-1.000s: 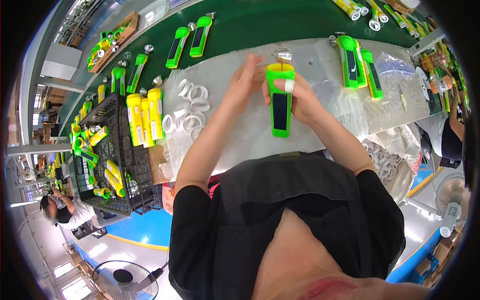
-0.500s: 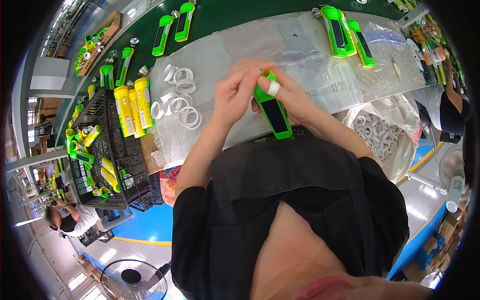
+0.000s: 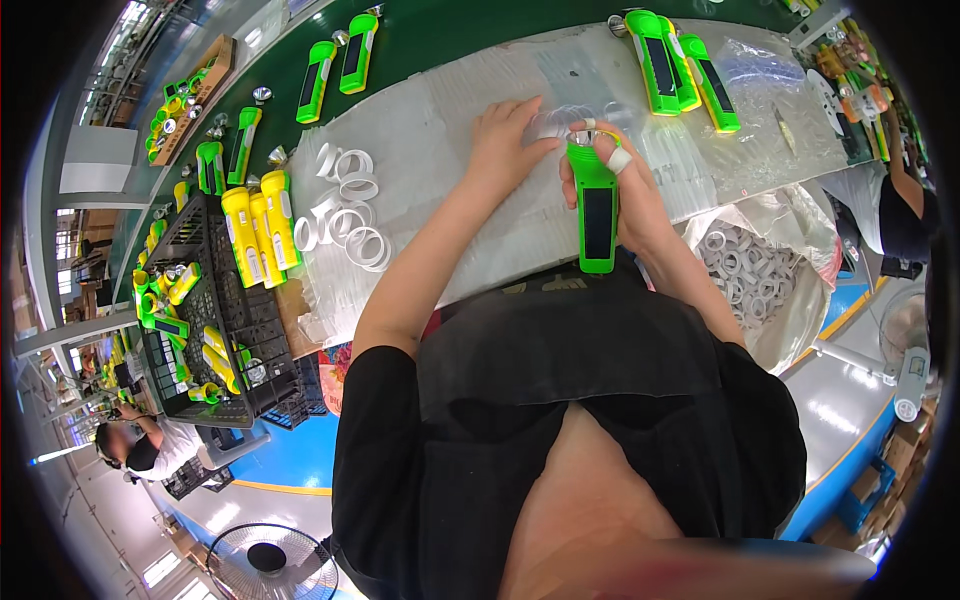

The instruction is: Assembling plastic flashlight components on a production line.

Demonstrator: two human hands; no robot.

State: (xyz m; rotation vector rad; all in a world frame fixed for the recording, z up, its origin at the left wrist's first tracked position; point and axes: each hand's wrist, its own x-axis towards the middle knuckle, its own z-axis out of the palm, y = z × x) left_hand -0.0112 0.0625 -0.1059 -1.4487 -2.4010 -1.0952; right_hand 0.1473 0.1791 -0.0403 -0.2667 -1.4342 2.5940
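My right hand is wrapped round a green flashlight with a dark panel along its side. The flashlight stands head up, and a shiny reflector shows in its head. A white band circles my right thumb, and another is on a finger. My left hand is apart from the flashlight, with thumb and fingers spread. Its fingertips are at the near end of a row of clear round lenses on the table; whether they touch one cannot be told. White rings lie in a loose group left of my left forearm.
Green flashlights stand at the back right and back left. Yellow flashlights lean beside a black crate holding more parts. A white sack of white rings hangs at the right table edge. Another person is at far right.
My hands, together on the flashlight before, have parted. The right hand has carried the flashlight right and turned it more upright; the left has let go and opened toward the clear lenses. A reflector now shows.
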